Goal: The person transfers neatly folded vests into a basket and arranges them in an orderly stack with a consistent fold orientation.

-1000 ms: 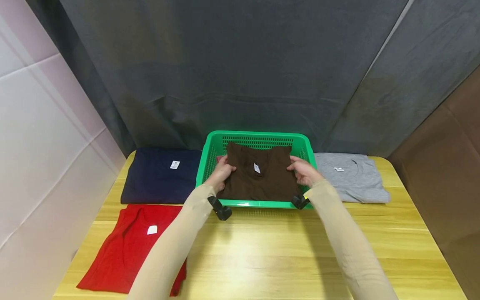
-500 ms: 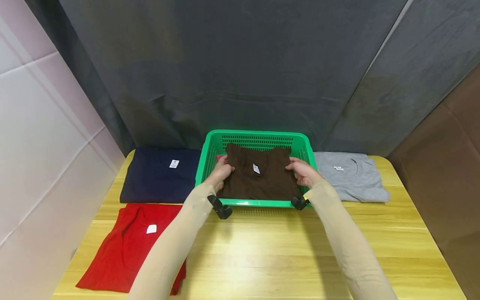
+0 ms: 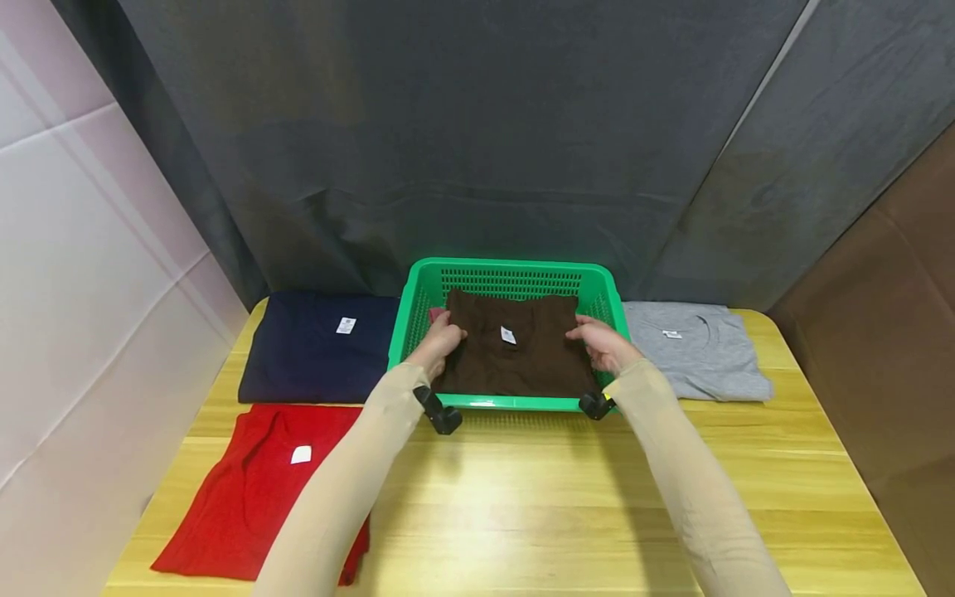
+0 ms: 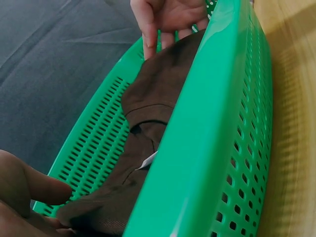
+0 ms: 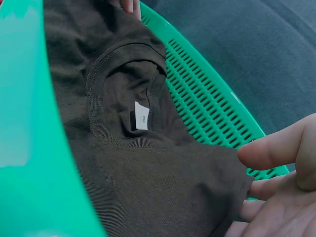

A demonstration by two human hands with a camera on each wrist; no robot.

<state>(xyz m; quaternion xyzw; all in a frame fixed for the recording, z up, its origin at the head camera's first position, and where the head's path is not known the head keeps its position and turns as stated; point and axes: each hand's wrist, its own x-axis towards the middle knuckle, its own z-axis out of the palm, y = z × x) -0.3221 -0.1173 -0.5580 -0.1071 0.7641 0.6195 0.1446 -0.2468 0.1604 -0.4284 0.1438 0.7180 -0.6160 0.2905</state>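
Note:
A folded brown shirt (image 3: 522,365) with a white neck label (image 5: 141,116) lies in the green slotted basket (image 3: 507,267) at the back middle of the table. My left hand (image 3: 442,340) holds the shirt's left edge and my right hand (image 3: 603,342) holds its right edge, both inside the basket. In the right wrist view my right hand (image 5: 281,197) has its fingers under the shirt's corner (image 5: 232,177) and its thumb just above. In the left wrist view my left hand (image 4: 19,197) sits at the near corner of the shirt (image 4: 158,94), thumb over the cloth.
A navy shirt (image 3: 317,348) lies folded left of the basket, with a red shirt (image 3: 261,489) in front of it. A grey shirt (image 3: 694,352) lies to the right. The wooden table (image 3: 522,497) stands against a dark curtain, and a pale wall is at the left.
The brown shirt has settled slightly lower and farther back in the basket, and both hands have stayed at its edges.

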